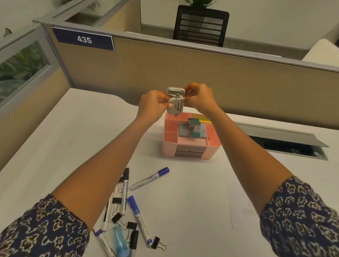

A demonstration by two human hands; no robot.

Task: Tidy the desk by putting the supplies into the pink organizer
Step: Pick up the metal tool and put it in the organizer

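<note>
Both hands hold a small grey stapler-like device (175, 100) upright in the air, just above the back left corner of the pink organizer (191, 148). My left hand (152, 104) pinches its left side and my right hand (199, 97) pinches its right side. The organizer stands mid-desk and holds a grey block, a small teal-topped box (193, 121) and colourful sticky notes at the back. Near the front of the desk lie several markers, such as a blue-capped one (151, 178), several black binder clips (116, 217) and a light blue plastic item (120, 242).
A beige partition wall (181, 72) with a "435" sign runs behind the desk. An open cable hatch (289, 147) is set into the desk at the right. A sheet of paper (242, 203) lies right of centre. A black chair stands beyond the partition.
</note>
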